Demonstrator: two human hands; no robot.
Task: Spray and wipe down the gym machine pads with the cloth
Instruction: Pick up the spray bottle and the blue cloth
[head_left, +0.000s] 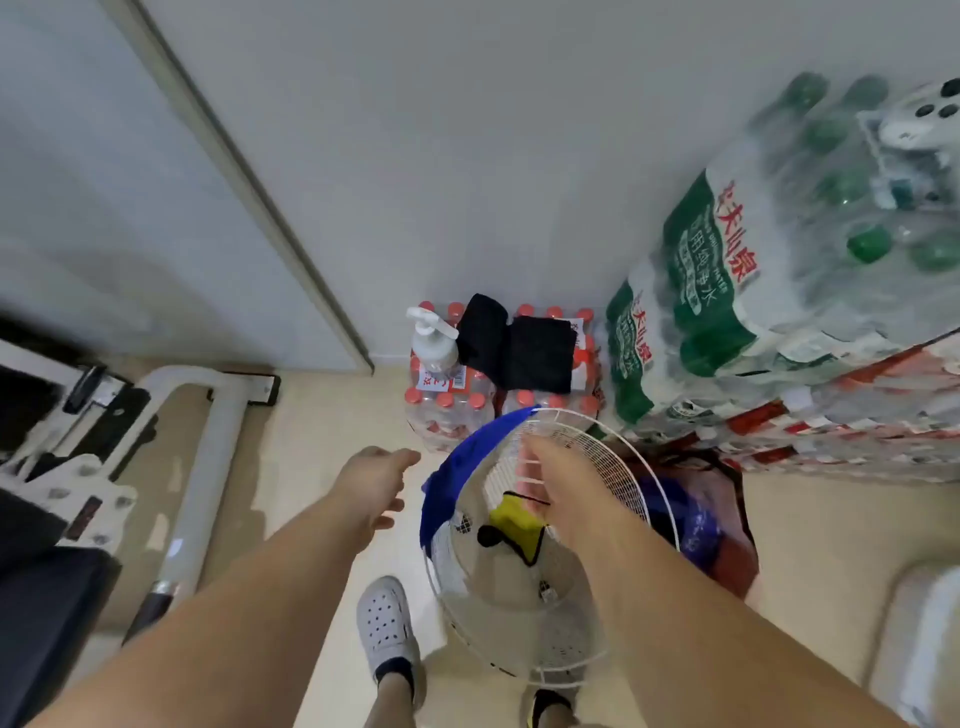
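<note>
A: Cloth first. Where is it, and how does it lie?

B: Blue cloth (470, 457) is draped over the far-left rim of a white wire fan guard (524, 545), low centre of the scene. Its long axis follows the rim's curve, one end pointing far-right toward the bottle packs, the other trailing near-left down the guard's side.

A: Spray bottle?

B: A yellow-and-black object (517, 525) sits behind the guard's mesh, just under the right hand. Could be a spray head; cannot tell through the wires.

A: Hands?

B: Right hand (558, 483) lies against the guard's upper part, fingers curled toward the mesh. Whether it grips the wire or the yellow object, cannot tell. Left hand (376, 480) hangs in the air just left of the cloth, fingers loosely spread, holding nothing, not touching the cloth.

A: Surroundings?

B: Far of the guard, a red-capped bottle pack (447, 410) stands on the floor; a white pump bottle (434, 343) stands upright on it, with folded black towels (519, 348) beside it to the right. Far right, a tall stack of green-labelled water packs (727, 291). Left, a white machine frame (208, 447) with a black pad (47, 623) at the near-left edge. A white perforated shoe (387, 623) is near, below the left arm.
</note>
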